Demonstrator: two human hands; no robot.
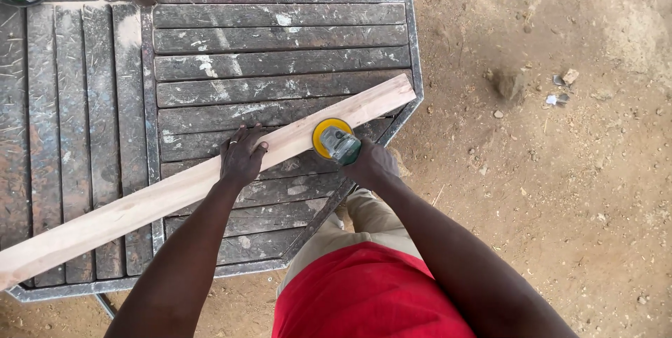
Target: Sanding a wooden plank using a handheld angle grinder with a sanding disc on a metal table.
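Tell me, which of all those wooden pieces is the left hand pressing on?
The left hand presses the long pale plank lying diagonally across the table; unlike it, the table's slats are grey, weathered and fixed.

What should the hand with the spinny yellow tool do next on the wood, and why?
Probably slide the yellow-disc sander along the plank toward the left hand. The right hand holds the sander near the plank's far end, so most of the length lies the other way, and the left hand presses the plank to the slatted table.
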